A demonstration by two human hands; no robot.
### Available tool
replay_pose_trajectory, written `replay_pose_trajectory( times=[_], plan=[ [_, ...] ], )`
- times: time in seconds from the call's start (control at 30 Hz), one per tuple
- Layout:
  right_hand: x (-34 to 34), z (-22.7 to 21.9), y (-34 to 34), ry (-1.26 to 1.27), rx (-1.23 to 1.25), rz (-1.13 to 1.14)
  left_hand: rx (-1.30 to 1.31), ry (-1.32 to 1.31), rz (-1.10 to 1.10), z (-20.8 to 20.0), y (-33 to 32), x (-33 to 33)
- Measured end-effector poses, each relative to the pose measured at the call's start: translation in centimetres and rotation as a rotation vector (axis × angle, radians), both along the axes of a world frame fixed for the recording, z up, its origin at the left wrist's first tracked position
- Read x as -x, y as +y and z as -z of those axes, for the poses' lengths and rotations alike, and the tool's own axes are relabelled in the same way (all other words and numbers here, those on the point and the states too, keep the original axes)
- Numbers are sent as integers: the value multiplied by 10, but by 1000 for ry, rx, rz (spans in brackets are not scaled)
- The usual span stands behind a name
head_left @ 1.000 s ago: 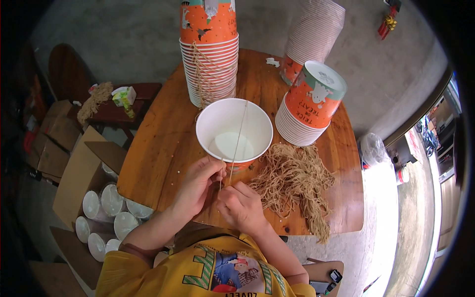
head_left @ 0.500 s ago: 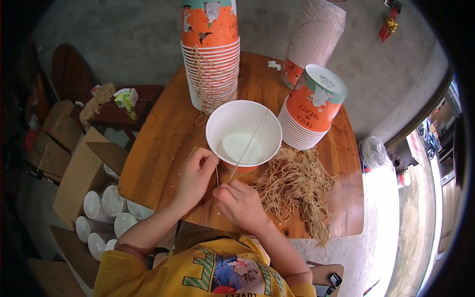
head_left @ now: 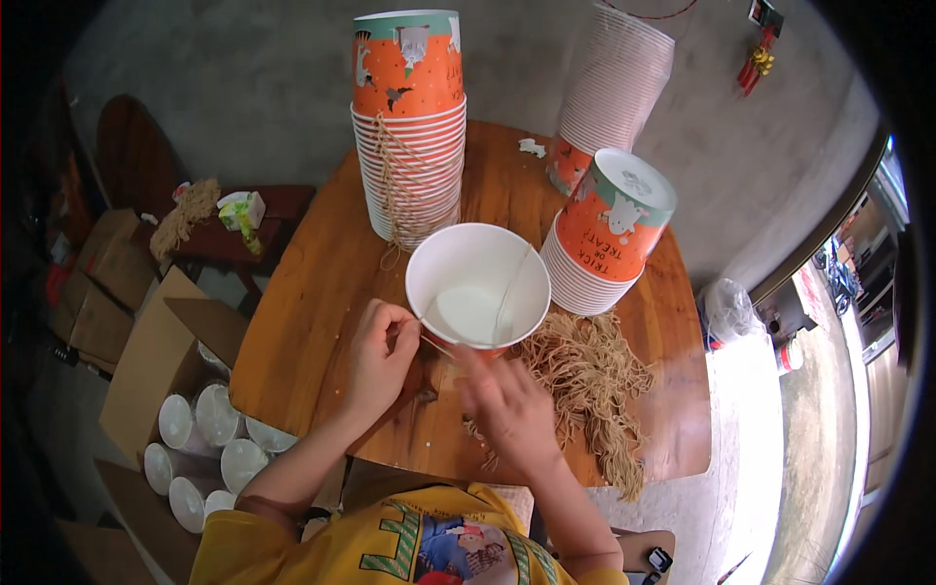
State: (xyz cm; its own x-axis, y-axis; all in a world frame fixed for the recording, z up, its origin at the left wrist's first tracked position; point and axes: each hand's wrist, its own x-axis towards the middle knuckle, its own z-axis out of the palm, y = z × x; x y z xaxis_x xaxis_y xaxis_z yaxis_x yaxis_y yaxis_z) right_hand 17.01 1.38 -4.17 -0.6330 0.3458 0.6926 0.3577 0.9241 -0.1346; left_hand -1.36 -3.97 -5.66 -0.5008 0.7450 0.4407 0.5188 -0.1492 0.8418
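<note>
A white-lined paper bucket stands upright on the wooden table, its orange outside barely showing below the rim. A thin cord runs down inside it from the far right of the rim. At the rim's near left, my left hand pinches a stretch of thin cord between thumb and fingers. My right hand is at the bucket's near side, its fingers smeared by motion; whether they hold cord does not show. Beside it, right of the bucket, lies a loose heap of tan cords.
Behind the bucket stands a tall stack of upside-down orange buckets with cords hanging down it. A shorter stack and a plastic-wrapped stack stand right. On the floor at left, a cardboard box holds several clear-wrapped white round things.
My right hand has moved right and slightly up, away from my left hand. The cord inside the bucket, taut before, now hangs slacker. The view has tilted slightly.
</note>
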Motion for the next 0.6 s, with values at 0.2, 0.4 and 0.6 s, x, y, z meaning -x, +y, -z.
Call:
replay_pose_trajectory(
  times=[0.2,0.4,0.6],
  plan=[
    [-12,-29,37,-38,108,111,-26,-195,143,0,3,13],
    [9,-103,94,371,1121,-178,-256,-174,512,-1,15,79],
    [43,-164,149,600,1728,-388,-268,325,556,-99,36,116]
  ],
)
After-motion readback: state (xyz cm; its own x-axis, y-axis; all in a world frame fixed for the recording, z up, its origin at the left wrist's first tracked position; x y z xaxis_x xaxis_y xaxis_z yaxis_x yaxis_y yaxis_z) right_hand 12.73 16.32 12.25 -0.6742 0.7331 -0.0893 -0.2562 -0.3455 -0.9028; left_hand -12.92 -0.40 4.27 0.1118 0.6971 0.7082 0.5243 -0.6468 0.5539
